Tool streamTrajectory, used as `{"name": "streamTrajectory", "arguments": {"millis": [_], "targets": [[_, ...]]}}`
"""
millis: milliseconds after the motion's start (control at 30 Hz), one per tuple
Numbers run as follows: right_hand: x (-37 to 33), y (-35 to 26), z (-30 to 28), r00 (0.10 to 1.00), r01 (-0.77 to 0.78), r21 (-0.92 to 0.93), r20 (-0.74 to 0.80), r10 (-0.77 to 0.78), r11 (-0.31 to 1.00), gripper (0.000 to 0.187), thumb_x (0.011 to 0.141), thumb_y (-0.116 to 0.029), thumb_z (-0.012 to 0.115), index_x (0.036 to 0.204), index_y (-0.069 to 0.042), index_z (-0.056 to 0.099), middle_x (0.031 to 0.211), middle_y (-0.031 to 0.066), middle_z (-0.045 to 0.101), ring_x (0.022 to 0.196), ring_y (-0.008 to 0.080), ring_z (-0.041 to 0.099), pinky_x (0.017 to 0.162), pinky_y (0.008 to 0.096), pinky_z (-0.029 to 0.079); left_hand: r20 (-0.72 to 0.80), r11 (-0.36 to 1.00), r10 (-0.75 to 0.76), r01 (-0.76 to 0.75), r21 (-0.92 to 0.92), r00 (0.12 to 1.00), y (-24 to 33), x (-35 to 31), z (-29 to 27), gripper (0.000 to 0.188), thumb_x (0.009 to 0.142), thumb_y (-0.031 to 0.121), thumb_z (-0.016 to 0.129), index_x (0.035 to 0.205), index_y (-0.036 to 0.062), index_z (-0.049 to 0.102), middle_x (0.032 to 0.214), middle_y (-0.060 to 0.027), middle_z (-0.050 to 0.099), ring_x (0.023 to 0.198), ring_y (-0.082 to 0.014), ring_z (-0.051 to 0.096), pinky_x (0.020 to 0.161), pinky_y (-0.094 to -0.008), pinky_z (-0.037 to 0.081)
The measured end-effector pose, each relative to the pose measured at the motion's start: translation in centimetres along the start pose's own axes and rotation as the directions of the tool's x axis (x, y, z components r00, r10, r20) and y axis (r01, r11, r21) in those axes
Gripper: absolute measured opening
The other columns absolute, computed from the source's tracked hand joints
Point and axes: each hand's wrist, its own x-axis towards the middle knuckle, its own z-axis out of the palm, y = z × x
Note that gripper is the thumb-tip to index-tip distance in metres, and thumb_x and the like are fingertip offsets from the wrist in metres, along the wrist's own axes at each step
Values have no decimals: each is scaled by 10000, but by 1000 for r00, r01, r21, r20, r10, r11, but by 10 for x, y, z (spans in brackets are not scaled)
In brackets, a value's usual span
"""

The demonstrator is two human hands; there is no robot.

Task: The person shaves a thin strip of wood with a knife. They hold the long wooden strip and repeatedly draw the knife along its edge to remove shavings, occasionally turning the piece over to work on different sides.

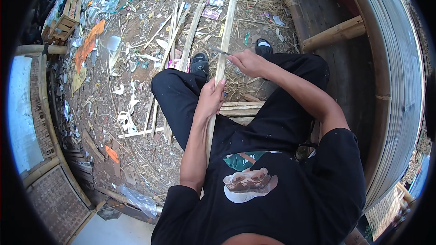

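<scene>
A long pale bamboo strip [228, 18] runs from beside my left arm, between my knees, out over the littered ground. My left hand [210, 96] is closed around it near knee height, thumb along its side. Farther up, my right hand [249, 63] is closed on a knife [221, 51]; its handle is hidden in my fist. The thin dark blade points left and lies across the strip, seemingly touching it. Several other split strips [192, 29] lie on the ground just left of the one I hold.
A wooden crate [67, 16] stands at the far left. Orange scraps [89, 43], a clear plastic bag [138, 201] and wood shavings litter the dirt. Bamboo rails [334, 34] and a bamboo-slat surface [399, 86] border my right side. Woven panels [59, 195] stand at the left.
</scene>
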Motion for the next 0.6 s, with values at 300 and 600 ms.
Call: {"name": "streamTrajectory", "arguments": {"millis": [300, 600], "targets": [[21, 32, -14, 985, -32, -9, -173, 30, 999, 502, 1012, -390, 394, 784, -2, 617, 635, 233, 578, 633, 442, 556, 609, 490, 440, 15, 1000, 3, -3, -5, 1000, 6, -1, 3, 298, 1009, 307, 483, 821, 79, 437, 496, 45, 348, 320, -50, 314, 280, -232, 264], [28, 37, -33, 969, -78, 16, -234, 80, 997, 488, 1010, -390, 401, 844, 22, 602, 713, 264, 574, 706, 458, 566, 642, 478, 439, 39, 1000, 19, -19, 6, 999, 10, -6, 7, 313, 1008, 331, 484, 823, 83, 432, 497, 48, 338, 318, -46, 305, 278, -228, 260]]}}
